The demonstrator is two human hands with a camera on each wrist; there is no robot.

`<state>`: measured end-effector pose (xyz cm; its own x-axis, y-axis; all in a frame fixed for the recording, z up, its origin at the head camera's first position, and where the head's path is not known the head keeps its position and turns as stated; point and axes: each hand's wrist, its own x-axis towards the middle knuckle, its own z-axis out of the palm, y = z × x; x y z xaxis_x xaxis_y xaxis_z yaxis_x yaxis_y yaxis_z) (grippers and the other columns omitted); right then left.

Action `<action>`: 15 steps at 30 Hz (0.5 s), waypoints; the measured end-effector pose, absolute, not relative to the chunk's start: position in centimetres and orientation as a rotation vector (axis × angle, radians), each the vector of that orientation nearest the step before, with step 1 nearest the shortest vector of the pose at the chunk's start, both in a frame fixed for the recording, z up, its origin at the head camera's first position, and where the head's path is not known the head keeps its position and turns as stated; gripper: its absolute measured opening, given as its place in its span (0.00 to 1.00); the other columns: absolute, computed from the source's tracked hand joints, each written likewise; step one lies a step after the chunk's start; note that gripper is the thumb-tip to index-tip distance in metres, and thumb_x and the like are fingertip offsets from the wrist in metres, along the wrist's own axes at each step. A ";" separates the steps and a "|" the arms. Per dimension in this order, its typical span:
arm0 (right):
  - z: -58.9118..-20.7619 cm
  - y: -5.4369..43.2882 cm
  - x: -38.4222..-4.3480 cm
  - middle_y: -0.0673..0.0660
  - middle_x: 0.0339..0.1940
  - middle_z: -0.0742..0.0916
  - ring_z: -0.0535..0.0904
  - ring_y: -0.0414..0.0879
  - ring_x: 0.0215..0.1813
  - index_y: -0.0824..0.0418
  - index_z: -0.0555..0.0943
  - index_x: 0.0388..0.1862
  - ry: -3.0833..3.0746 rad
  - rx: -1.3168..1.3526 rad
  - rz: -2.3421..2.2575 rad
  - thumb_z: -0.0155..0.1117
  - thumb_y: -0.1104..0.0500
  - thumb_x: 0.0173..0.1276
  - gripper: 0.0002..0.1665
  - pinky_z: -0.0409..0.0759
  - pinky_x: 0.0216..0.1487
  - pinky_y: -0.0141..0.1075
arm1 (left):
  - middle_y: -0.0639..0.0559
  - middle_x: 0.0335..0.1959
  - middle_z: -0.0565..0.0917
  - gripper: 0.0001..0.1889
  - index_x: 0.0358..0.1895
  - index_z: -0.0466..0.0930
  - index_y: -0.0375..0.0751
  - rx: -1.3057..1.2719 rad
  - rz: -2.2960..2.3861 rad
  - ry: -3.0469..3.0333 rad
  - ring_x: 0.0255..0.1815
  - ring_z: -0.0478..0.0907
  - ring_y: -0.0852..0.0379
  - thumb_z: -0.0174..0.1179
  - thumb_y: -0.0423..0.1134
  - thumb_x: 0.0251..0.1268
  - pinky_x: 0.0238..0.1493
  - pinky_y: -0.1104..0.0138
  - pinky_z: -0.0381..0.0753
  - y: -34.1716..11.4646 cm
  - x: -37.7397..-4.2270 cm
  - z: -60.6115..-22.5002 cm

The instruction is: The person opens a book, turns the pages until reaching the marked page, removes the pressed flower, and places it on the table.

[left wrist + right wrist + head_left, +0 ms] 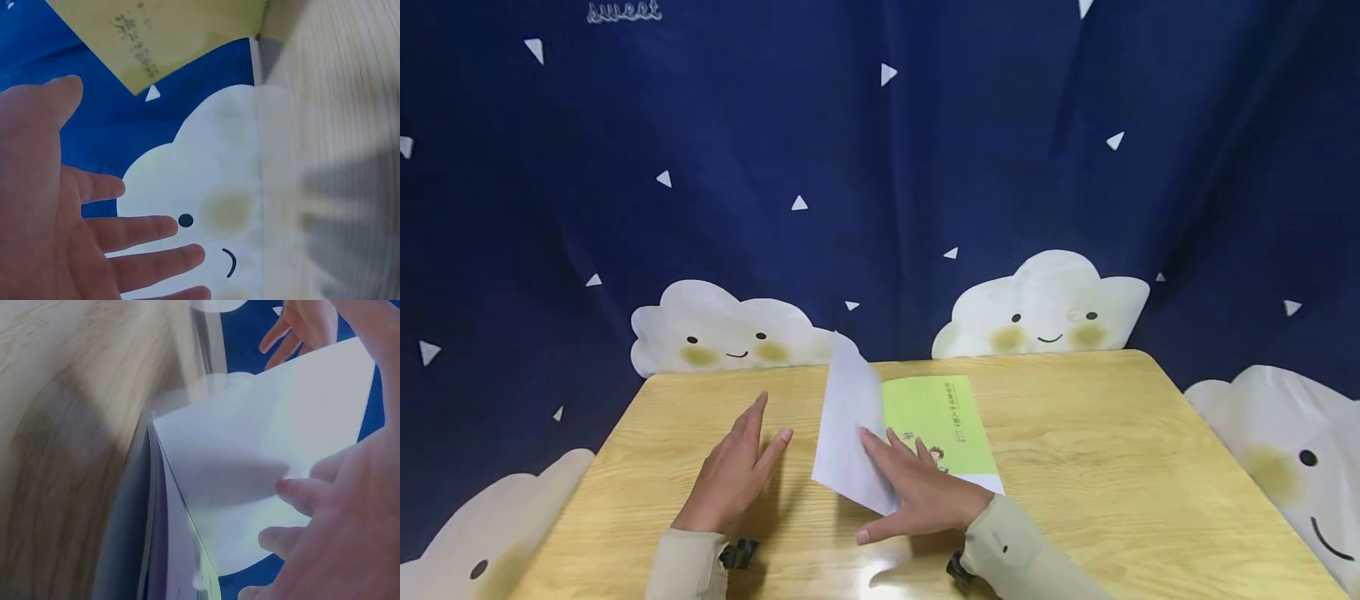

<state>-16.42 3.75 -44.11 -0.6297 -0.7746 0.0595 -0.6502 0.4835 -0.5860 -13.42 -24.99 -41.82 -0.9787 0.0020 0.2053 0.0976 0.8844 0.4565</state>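
A book (936,404) lies on the wooden table, its light green page with vertical characters and a small drawn figure partly hidden by the right hand. Its cover (850,433) stands raised on the left side, with the white inner face towards the right hand. My right hand (917,492) has its fingers spread against or very near that white face; contact is hard to tell. Left of the cover, my left hand (733,467) is held apart above the table, fingers extended and holding nothing. The cover's yellow-green outer face (181,37) shows in the left wrist view.
The wooden table (1075,433) spreads around the book on both sides. Behind it hangs a dark blue curtain (760,125) with white triangles and smiling clouds. Dark straps are on both wrists.
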 end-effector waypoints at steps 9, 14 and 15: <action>-44.9 1.7 -16.3 0.49 0.80 0.48 0.37 0.62 0.78 0.49 0.47 0.80 2.527 -1.159 -0.648 0.59 0.19 0.48 0.68 0.38 0.66 0.72 | 0.34 0.73 0.58 0.41 0.77 0.47 0.40 -0.124 -0.708 -2.824 0.71 0.58 0.33 0.45 0.63 0.71 0.63 0.38 0.62 -25.6 -13.7 -41.6; -45.3 0.8 -16.2 0.49 0.80 0.50 0.39 0.64 0.77 0.51 0.51 0.79 2.564 -1.152 -0.562 0.60 0.20 0.49 0.66 0.39 0.62 0.76 | 0.31 0.73 0.56 0.49 0.75 0.54 0.41 -0.242 -0.646 -2.887 0.72 0.54 0.32 0.64 0.62 0.57 0.62 0.35 0.62 -24.6 -13.9 -42.0; -45.3 0.7 -16.2 0.49 0.80 0.50 0.39 0.64 0.77 0.51 0.51 0.79 2.570 -1.151 -0.547 0.60 0.20 0.49 0.66 0.38 0.62 0.76 | 0.30 0.73 0.56 0.50 0.75 0.55 0.41 -0.272 -0.634 -2.908 0.72 0.53 0.31 0.67 0.61 0.53 0.62 0.35 0.61 -24.2 -13.9 -42.1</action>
<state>-16.16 0.71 -45.33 -0.6470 -0.7570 -0.0908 -0.6544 0.6125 -0.4434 -13.89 -24.23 -42.12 -0.9718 0.1438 0.1870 0.2086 0.8939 0.3967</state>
